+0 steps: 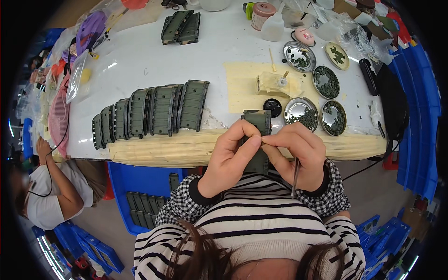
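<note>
Across twelve o'clock from the hands spreads a white, flat worktop (186, 65). At eight sits a rectangular blue plastic crate (120, 186); at ten, a row of dark-green ribbed pieces (164, 109). At the worktop's six-o'clock edge, the left hand (233, 158) and right hand (301, 154) meet over a dark-green rectangular piece (257, 164), thumbs and forefingers pinched together; whatever their tips hold is too small to tell. Shallow round metal dishes (293, 48) lie toward one o'clock. The right fingers also clasp a slim silver metal tool (296, 177).

From here I see a long dark-green piece (258, 163) aimed toward twelve o'clock, a slim metallic tool (295, 177) at its four o'clock.
</note>
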`<state>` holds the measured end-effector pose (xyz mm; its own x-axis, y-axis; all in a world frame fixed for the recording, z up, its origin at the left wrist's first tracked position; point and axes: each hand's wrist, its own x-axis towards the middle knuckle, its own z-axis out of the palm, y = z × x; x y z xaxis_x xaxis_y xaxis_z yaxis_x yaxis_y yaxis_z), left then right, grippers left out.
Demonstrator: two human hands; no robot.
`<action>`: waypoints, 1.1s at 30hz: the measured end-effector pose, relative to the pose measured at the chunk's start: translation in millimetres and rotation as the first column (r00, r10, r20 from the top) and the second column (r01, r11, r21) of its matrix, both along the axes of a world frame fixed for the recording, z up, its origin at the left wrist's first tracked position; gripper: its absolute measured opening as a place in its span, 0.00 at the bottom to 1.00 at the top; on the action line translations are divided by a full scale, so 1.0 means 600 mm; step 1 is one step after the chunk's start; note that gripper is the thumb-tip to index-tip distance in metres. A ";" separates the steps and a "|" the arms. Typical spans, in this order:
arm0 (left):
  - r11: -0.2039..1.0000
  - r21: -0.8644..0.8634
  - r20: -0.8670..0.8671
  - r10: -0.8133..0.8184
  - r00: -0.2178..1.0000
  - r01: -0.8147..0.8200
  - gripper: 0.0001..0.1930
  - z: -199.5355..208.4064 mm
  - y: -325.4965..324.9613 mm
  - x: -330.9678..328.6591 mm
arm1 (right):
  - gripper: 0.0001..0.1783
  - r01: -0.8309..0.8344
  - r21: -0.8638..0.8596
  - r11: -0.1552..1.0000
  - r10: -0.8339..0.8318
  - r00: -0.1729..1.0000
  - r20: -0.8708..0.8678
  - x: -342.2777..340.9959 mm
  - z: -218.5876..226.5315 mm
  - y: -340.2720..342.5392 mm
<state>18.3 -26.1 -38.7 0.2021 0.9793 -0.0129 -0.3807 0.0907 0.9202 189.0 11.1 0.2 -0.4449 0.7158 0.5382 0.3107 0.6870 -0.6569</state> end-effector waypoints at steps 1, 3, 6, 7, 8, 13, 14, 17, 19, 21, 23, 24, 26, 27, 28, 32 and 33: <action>1.000 0.005 -0.026 -0.014 1.000 0.014 0.06 0.000 0.001 -0.004 | 0.14 -0.005 0.074 0.997 0.003 1.000 0.022 0.002 -0.002 0.002; 0.998 -0.058 0.008 -0.025 1.000 0.026 0.06 0.006 0.002 -0.008 | 0.17 -0.077 0.280 0.957 0.029 0.984 0.173 0.019 -0.003 0.008; 0.999 -0.030 0.022 -0.013 1.000 0.014 0.06 0.004 0.003 -0.006 | 0.20 -0.146 0.461 0.875 -0.005 0.951 0.310 0.023 0.007 0.007; 1.000 0.000 0.021 -0.005 1.000 0.005 0.07 0.003 0.003 -0.004 | 0.21 -0.158 0.503 0.850 -0.026 0.941 0.338 0.022 0.010 0.007; 1.000 0.003 0.016 -0.010 1.000 0.010 0.07 0.004 0.003 -0.003 | 0.21 -0.164 0.514 0.842 -0.029 0.938 0.347 0.023 0.011 0.007; 0.994 -0.061 0.063 -0.088 0.994 0.092 0.04 0.013 0.003 -0.008 | 0.21 -0.143 0.476 0.868 -0.024 0.945 0.327 0.022 0.008 0.009; 0.995 -0.079 0.088 -0.054 0.995 0.061 0.07 0.021 0.002 -0.003 | 0.19 -0.081 0.397 0.914 -0.026 0.966 0.258 0.021 0.012 0.011; 0.997 -0.057 0.065 0.059 0.996 -0.056 0.23 0.039 -0.008 0.016 | 0.16 0.049 0.132 0.990 -0.063 0.993 0.103 0.013 0.029 0.017; 0.991 0.073 -0.056 0.116 0.992 -0.112 0.35 0.034 -0.006 0.020 | 0.14 0.131 -0.035 0.991 -0.127 0.987 0.097 0.004 0.038 0.010; 0.982 0.177 -0.217 0.101 0.971 -0.063 0.42 0.023 -0.006 0.010 | 0.12 0.096 0.017 0.995 -0.096 0.995 0.037 -0.005 0.024 0.016; 0.981 0.193 -0.341 0.103 0.934 -0.038 0.42 0.024 -0.010 0.008 | 0.13 0.105 0.011 0.994 -0.106 0.994 0.024 -0.013 0.021 0.013; 0.972 0.228 -0.380 0.140 0.915 -0.054 0.41 0.024 -0.011 0.008 | 0.12 0.119 0.021 0.993 -0.119 0.993 0.006 -0.016 0.016 0.014; 0.951 0.300 -0.449 0.213 0.867 -0.079 0.40 0.024 -0.012 0.009 | 0.12 0.126 0.010 0.992 -0.126 0.992 0.004 -0.019 0.014 0.015; 0.943 0.321 -0.464 0.236 0.854 -0.086 0.39 0.023 -0.012 0.010 | 0.12 0.128 0.004 0.992 -0.128 0.992 0.006 -0.020 0.014 0.016; 0.935 0.342 -0.477 0.257 0.840 -0.092 0.38 0.023 -0.012 0.010 | 0.12 0.128 0.010 0.992 -0.128 0.992 0.006 -0.021 0.012 0.016; 0.927 0.370 -0.573 0.284 0.769 -0.067 0.35 0.033 -0.012 0.008 | 0.14 0.147 0.043 0.988 -0.148 0.989 0.023 -0.021 0.009 0.016; 0.921 0.385 -0.578 0.296 0.760 -0.066 0.34 0.033 -0.012 0.008 | 0.14 0.157 0.054 0.986 -0.159 0.987 0.031 -0.020 0.009 0.015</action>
<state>23.0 -33.1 -19.1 0.0808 0.9647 0.2505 0.2990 -0.2632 0.9173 177.1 20.2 5.5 -0.3477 0.7508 0.5617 0.4405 0.6596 -0.6090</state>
